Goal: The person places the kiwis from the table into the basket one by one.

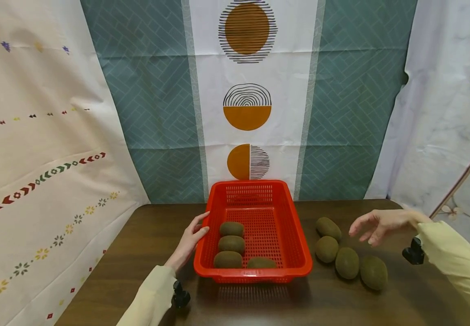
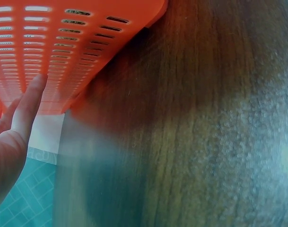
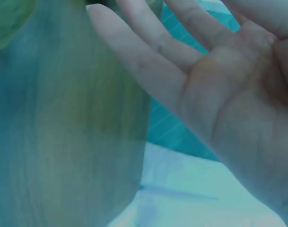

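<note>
A red plastic basket (image 1: 255,273) stands on the table with several brown kiwifruits (image 1: 231,245) in its left and near part. My left hand (image 1: 189,242) is at the basket's left side, its fingertips against the rim and outer wall. In the left wrist view, a straight finger (image 2: 28,106) lies along the slotted wall (image 2: 63,47). To the right of the basket, several more kiwifruits (image 1: 347,263) lie close together on the table. Above and just right of them, my right hand (image 1: 383,224) hovers with loosely bent fingers and nothing in it. The right wrist view shows its bare palm (image 3: 238,94).
The dark wooden table (image 1: 137,244) ends at a patterned curtain (image 1: 251,136) behind the basket. A pale embroidered cloth (image 1: 55,203) hangs along the left side, and a white marbled cloth (image 1: 442,136) along the right.
</note>
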`<state>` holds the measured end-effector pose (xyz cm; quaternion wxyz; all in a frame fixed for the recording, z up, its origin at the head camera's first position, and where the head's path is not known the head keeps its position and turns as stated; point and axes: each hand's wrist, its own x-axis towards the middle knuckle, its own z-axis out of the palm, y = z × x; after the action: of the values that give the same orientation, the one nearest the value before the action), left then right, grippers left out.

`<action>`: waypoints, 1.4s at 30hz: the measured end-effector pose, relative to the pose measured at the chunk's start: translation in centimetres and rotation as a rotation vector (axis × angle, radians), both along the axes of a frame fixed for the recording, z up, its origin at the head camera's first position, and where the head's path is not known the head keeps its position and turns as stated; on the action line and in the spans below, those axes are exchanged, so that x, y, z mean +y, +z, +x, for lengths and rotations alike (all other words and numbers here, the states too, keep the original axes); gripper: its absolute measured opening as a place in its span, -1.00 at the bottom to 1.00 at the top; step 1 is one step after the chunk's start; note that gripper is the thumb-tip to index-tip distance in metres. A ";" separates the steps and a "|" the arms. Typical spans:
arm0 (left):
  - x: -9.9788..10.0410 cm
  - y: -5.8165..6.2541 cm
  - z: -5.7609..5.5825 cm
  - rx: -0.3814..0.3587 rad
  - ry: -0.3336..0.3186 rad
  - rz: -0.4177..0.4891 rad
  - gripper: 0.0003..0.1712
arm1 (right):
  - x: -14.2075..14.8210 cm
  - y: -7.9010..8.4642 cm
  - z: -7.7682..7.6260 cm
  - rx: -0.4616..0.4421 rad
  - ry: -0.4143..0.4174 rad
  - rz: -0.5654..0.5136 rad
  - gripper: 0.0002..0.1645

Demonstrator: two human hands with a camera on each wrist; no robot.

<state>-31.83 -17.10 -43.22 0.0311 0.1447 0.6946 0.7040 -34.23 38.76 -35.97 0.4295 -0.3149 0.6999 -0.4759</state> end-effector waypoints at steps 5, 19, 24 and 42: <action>0.2 1.3 0.9 -0.030 -0.031 0.010 -0.42 | 1.1 -1.2 0.9 -0.050 -0.020 0.032 -0.47; 0.0 -0.5 -0.6 0.021 0.018 -0.011 -0.45 | 2.5 -3.9 1.6 -0.166 0.047 0.007 -0.37; -0.1 -0.6 -0.5 0.003 0.004 -0.007 -0.44 | 2.5 -4.7 1.7 -0.203 0.040 -0.001 -0.40; -0.3 -1.3 -0.5 0.166 -0.049 0.002 -0.45 | 2.6 -5.8 2.2 -0.173 0.000 0.058 -0.43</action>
<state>-32.36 -17.44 -44.47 -0.0096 0.2194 0.6902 0.6895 -32.04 41.40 -41.81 0.4971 -0.2601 0.6739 -0.4808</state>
